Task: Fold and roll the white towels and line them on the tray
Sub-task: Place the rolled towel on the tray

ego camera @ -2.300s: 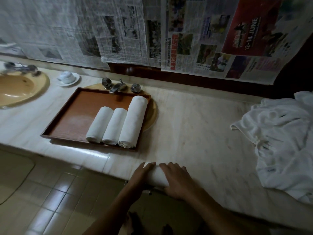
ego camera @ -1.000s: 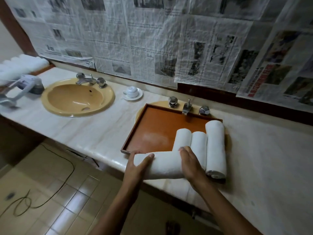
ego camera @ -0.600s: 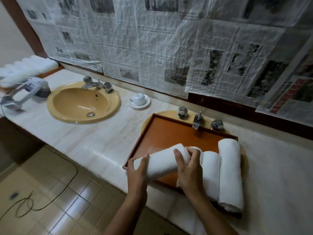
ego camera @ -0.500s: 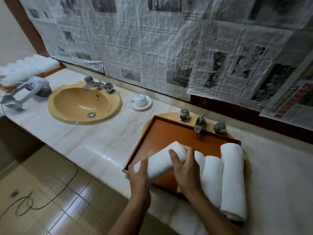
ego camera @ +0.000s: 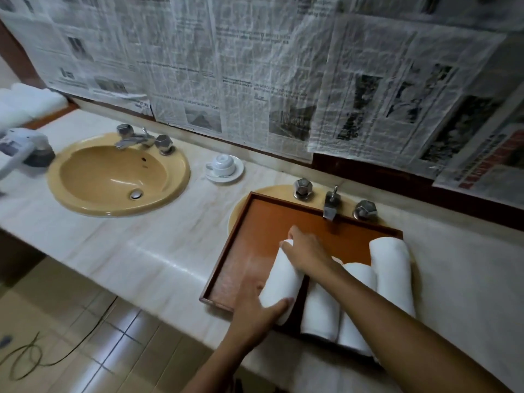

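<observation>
White towel [ego camera: 283,276] within left grip [ego camera: 255,310]

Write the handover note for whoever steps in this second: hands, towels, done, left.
Hands: left hand grips the near end of the fourth roll; right hand grips its far end.
Towels: three rolled towels lie side by side on the tray; the fourth is at their left, slightly askew.
Done: four rolled.
Left: square it against the row, let go.
</observation>
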A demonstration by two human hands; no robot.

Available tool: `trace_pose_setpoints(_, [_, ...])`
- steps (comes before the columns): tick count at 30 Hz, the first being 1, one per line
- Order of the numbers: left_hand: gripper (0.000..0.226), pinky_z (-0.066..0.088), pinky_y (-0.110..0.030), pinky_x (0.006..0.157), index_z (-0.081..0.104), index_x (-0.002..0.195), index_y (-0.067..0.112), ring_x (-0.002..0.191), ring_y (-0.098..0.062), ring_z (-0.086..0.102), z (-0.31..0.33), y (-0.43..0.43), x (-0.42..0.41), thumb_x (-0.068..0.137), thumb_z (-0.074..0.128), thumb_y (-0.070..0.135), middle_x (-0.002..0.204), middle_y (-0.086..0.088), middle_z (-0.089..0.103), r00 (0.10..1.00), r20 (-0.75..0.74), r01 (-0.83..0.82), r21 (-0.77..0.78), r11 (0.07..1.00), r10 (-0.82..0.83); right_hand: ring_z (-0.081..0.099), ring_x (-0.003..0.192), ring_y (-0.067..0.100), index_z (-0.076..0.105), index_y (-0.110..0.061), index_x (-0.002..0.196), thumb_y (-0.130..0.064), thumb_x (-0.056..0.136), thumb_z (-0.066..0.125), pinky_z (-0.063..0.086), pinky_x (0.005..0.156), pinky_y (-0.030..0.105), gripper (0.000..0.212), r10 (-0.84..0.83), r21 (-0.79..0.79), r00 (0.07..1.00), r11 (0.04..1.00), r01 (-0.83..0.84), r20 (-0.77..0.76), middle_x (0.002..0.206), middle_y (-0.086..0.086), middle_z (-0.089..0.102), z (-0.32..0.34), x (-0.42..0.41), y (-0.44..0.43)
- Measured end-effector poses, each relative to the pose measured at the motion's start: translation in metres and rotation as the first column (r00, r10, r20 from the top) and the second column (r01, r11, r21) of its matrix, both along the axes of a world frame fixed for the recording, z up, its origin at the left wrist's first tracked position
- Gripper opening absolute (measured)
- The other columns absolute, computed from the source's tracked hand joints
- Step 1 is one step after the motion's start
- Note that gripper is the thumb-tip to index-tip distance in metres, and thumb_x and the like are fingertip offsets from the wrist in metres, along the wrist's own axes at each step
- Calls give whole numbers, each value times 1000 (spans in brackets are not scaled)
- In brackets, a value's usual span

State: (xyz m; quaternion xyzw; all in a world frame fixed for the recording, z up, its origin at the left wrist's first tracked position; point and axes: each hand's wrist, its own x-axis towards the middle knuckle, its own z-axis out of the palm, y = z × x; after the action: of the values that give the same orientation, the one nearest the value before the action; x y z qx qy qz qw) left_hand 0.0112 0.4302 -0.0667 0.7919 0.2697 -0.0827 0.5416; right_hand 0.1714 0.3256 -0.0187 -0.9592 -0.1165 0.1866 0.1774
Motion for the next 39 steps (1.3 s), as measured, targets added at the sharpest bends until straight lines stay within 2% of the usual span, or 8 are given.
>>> trace_pose_setpoints(3, [79,51,-43,96,56,123,35,108,-15,62,-9,3,12,65,58,88,117,12,65,966,-126,249,234,940,-225,59,94,27,58,-18,111,-39,102,43,48,84,40,27,82,-208,996,975,-74,30,105,7,64,-12,5,6])
trace_pose_setpoints(8, [77,57,-37,90,68,124,28,100,-9,67,-9,14,34,70,59,82,112,10,73,895,-129,439,85,894,-427,62,93,24,69,-17,95,-35,103,46,49,87,40,30,63,-344,994,939,-30,86,96,6,67,-14,11,18])
trace_pose_setpoints(13, [80,60,-34,86,67,125,26,96,-10,68,-10,31,52,66,69,80,111,8,73,800,-200,569,-41,821,-565,57,110,24,66,-22,108,-43,102,49,45,97,41,28,-164,-166,980,969,182,117,110,0,65,-1,-16,1])
trace_pose_setpoints(15, [83,58,-32,87,51,138,35,105,-12,65,-10,35,59,68,77,71,123,10,67,798,-145,584,-48,810,-584,55,116,21,61,-28,120,-46,101,52,45,101,40,28,-265,-102,949,953,284,169,124,-4,62,6,-40,-16])
trace_pose_setpoints(18, [109,55,-42,98,24,152,43,119,-19,59,-12,40,69,64,84,66,136,9,57,762,-94,637,-68,767,-641,51,126,20,55,-31,135,-45,99,56,43,106,38,39,-387,-34,895,914,404,222,141,-5,55,8,-82,-40])
trace_pose_setpoints(26, [120,58,-48,93,33,149,44,110,-18,68,-28,43,80,48,92,72,124,7,68,728,-81,669,-134,731,-681,37,134,17,35,-31,154,-33,99,61,36,116,34,60,-495,99,864,868,487,88,155,-5,35,-19,-156,-50])
trace_pose_setpoints(30, [113,60,-50,85,25,144,61,103,-25,72,-36,47,75,53,92,71,117,5,72,735,-37,669,-124,733,-677,35,139,15,35,-32,155,-31,99,63,35,116,32,63,-531,129,840,846,517,115,159,-6,34,-22,-158,-48])
trace_pose_setpoints(39, [88,62,-40,82,40,139,49,96,-12,73,-19,50,60,65,85,70,111,8,73,736,22,671,-159,724,-677,24,147,16,28,-35,158,-32,103,57,28,123,36,63,-520,159,848,850,502,104,166,-7,22,-27,-169,-47])
